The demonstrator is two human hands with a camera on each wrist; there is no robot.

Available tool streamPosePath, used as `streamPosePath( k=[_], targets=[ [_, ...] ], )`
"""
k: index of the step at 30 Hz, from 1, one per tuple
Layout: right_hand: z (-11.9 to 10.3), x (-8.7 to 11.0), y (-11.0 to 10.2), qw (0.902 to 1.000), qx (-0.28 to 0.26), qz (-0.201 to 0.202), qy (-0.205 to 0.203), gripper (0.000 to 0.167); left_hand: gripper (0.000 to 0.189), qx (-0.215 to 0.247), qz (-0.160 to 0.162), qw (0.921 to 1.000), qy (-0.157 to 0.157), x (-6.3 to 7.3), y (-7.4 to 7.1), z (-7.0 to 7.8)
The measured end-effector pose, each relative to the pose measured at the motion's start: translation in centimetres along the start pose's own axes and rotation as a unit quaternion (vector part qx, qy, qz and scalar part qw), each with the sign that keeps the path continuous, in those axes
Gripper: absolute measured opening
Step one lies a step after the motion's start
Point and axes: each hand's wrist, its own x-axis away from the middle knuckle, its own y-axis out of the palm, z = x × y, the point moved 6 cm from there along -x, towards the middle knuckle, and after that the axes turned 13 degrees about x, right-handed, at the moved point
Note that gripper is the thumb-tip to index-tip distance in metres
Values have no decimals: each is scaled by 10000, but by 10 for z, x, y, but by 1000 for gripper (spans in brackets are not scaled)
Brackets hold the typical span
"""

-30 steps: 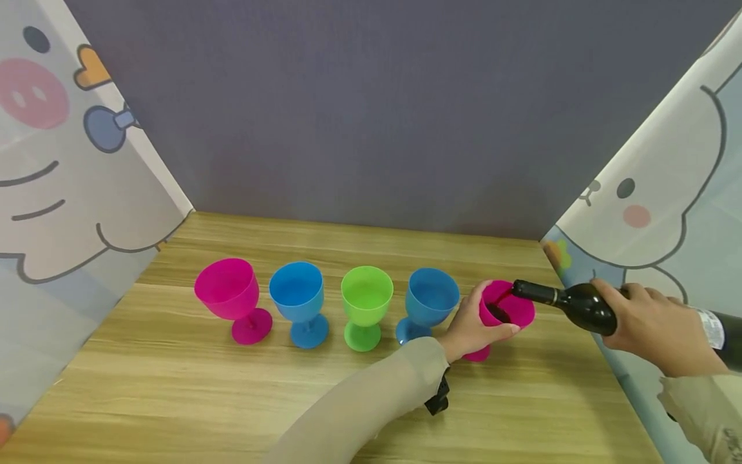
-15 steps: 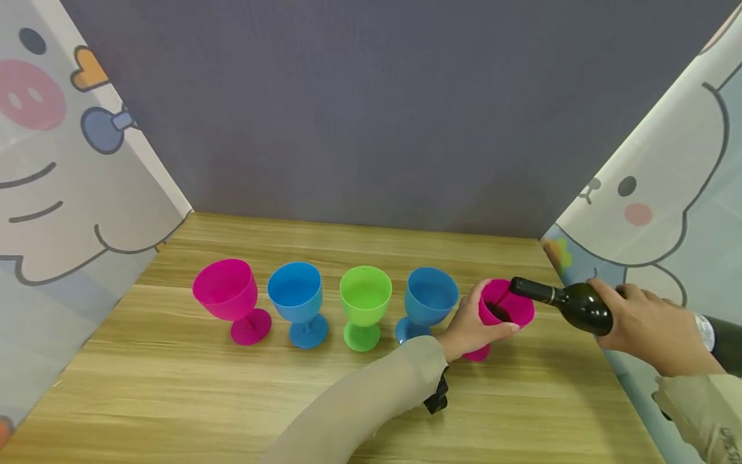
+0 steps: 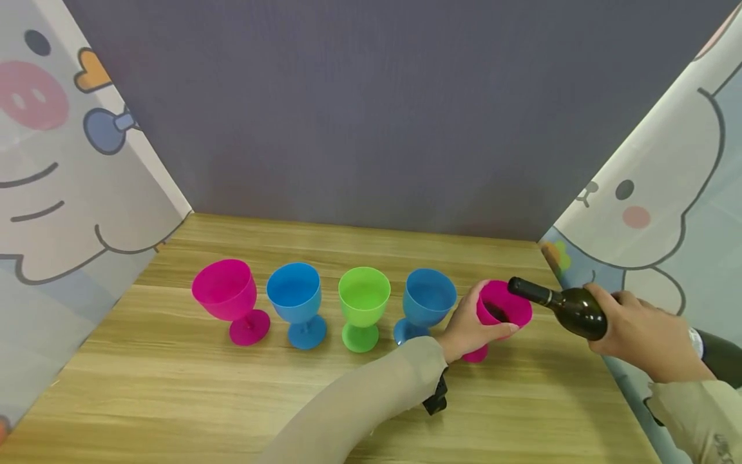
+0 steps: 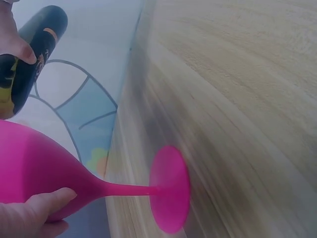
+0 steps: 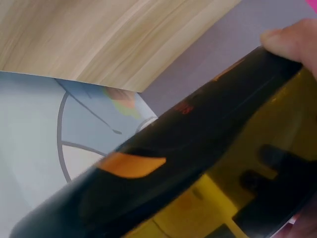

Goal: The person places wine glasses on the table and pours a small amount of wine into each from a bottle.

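My left hand point(image 3: 468, 330) grips the bowl of the rightmost pink goblet point(image 3: 520, 314), thumb along its near side. Dark red liquid point(image 3: 495, 312) lies in that bowl. In the left wrist view the goblet's foot point(image 4: 171, 191) is right at the tabletop. My right hand point(image 3: 643, 335) holds a dark wine bottle point(image 3: 581, 314) round its body, tipped with the neck pointing left. Its mouth hangs over the goblet's bowl, and no stream shows between them. The right wrist view has the bottle point(image 5: 163, 144) close up, with an orange mark and yellowish glass.
Left of the held goblet, a row stands upright on the wooden table point(image 3: 191, 399): a blue goblet point(image 3: 430, 299), a green goblet point(image 3: 364, 299), another blue goblet point(image 3: 294, 296) and a pink goblet point(image 3: 226, 293). A grey panel point(image 3: 371, 116) rises behind; cartoon-printed sheets flank both sides.
The thin red stream from bottle to goblet, seen in both earlier frames, has stopped. The bottle has moved slightly left, its back end dropping. The left hand keeps its grip on the goblet.
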Motion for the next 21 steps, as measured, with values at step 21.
streamPosePath(
  k=[21],
  targets=[
    [-7, 12, 8, 9810, -898, -1544, 756, 89, 84, -164, 10, 9998, -122, 14, -5, 1]
  ],
)
